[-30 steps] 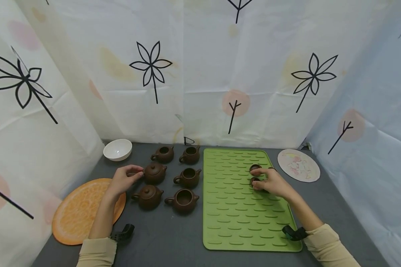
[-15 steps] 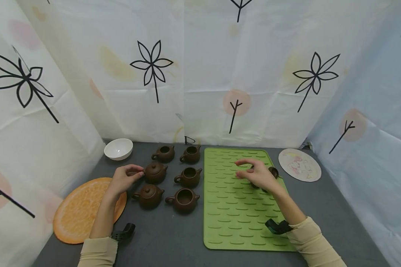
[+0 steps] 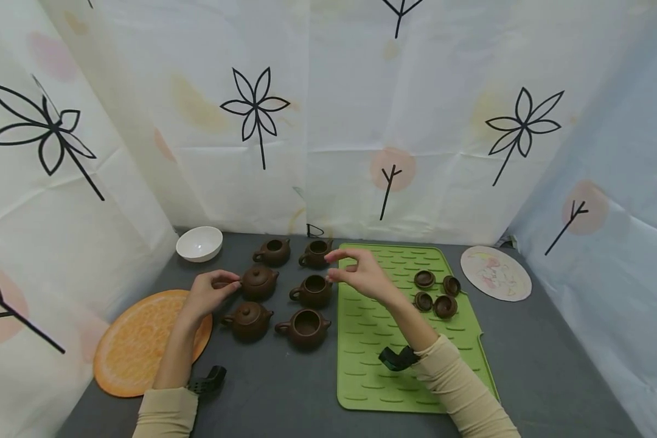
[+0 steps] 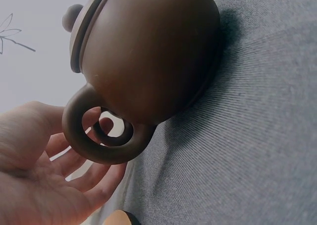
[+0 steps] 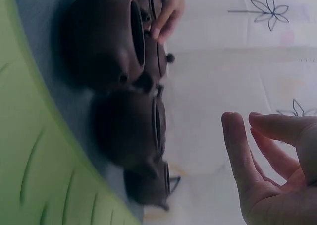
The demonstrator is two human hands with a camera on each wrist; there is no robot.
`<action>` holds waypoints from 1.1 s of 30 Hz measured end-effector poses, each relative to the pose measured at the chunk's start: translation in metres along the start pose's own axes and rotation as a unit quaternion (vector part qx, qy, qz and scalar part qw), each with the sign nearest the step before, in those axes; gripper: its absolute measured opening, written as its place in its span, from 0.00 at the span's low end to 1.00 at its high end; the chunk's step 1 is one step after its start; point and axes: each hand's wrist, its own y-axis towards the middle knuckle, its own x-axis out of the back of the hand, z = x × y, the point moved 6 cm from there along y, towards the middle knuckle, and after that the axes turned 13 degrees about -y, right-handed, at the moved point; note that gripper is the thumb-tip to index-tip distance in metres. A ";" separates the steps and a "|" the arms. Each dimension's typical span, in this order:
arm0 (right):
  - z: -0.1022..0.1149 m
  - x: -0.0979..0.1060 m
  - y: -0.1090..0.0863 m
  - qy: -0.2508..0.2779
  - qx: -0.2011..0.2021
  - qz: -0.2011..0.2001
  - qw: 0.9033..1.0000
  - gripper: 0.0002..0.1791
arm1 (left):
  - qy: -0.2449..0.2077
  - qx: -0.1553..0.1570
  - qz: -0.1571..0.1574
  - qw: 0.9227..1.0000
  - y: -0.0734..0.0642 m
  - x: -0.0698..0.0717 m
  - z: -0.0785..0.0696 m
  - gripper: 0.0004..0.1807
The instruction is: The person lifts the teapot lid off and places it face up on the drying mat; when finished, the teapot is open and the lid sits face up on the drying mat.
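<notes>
In the head view my left hand (image 3: 207,296) pinches the handle of the rear brown lidded teapot (image 3: 259,282). A second lidded teapot (image 3: 249,321) stands in front of it and fills much of the left wrist view, partly hiding the fingers. My right hand (image 3: 364,275) hovers over the left side of the green mat (image 3: 394,377), thumb and forefinger apart and holding nothing, close to the lidless teapots (image 3: 312,292). Several small brown teapot lids (image 3: 446,306) lie hollow side up on the right part of that mat.
More lidless teapots (image 3: 272,252) stand at the back of the grey table (image 3: 274,389). A white bowl (image 3: 199,244) is at the back left, an orange round placemat (image 3: 142,347) at the left. Beyond the mat lies a pale printed disc (image 3: 496,273). Patterned cloth surrounds the table.
My right hand has let go of a lid on the mat and moved left toward the lidless teapots, baring the group of lids. The left hand has stayed at the teapot handle.
</notes>
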 end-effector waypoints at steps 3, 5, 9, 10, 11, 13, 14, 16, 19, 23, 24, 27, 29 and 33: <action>0.009 -0.020 0.016 0.013 0.010 0.015 1.000 0.20 | 0.001 -0.001 -0.001 1.000 0.001 -0.001 0.001 0.14; 0.014 -0.033 0.025 0.019 0.015 0.026 0.999 0.20 | 0.001 -0.003 -0.002 1.000 0.001 -0.001 0.002 0.14; 0.019 -0.054 0.043 0.028 0.019 0.049 0.998 0.19 | 0.006 -0.004 0.000 1.000 0.002 -0.002 0.002 0.14; 0.019 -0.058 0.047 0.030 0.021 0.054 0.998 0.19 | 0.008 -0.004 0.001 1.000 0.002 -0.002 0.002 0.14; 0.020 -0.062 0.052 0.034 0.022 0.058 0.997 0.19 | 0.009 -0.002 0.001 1.000 0.002 -0.002 0.002 0.14; 0.020 -0.069 0.060 0.042 0.023 0.063 0.997 0.18 | 0.013 -0.003 0.002 1.000 0.002 -0.002 0.001 0.14; 0.021 -0.073 0.064 0.047 0.023 0.065 0.997 0.19 | 0.015 -0.004 0.002 1.000 0.002 -0.002 0.000 0.14; 0.021 -0.080 0.073 0.056 0.019 0.068 0.996 0.18 | 0.016 -0.004 -0.003 1.000 0.002 -0.001 0.000 0.13; 0.022 -0.090 0.084 0.065 0.011 0.070 0.995 0.18 | 0.018 -0.007 -0.004 1.000 0.002 -0.001 0.000 0.13; 0.019 -0.102 0.096 0.075 -0.007 0.070 0.995 0.18 | 0.016 -0.011 0.000 1.000 0.003 0.000 0.000 0.14; 0.018 -0.106 0.098 0.076 -0.013 0.069 0.995 0.18 | 0.016 -0.010 0.001 1.000 0.003 0.000 0.000 0.14; 0.014 -0.115 0.105 0.080 -0.029 0.068 0.994 0.19 | 0.019 -0.009 0.001 1.000 0.003 0.001 0.001 0.14; 0.012 -0.120 0.108 0.075 -0.037 0.067 0.994 0.19 | 0.021 -0.009 0.002 1.000 0.003 0.001 0.001 0.14; 0.009 -0.127 0.110 0.060 -0.052 0.062 0.995 0.18 | 0.025 -0.006 0.004 1.000 0.002 0.000 0.000 0.14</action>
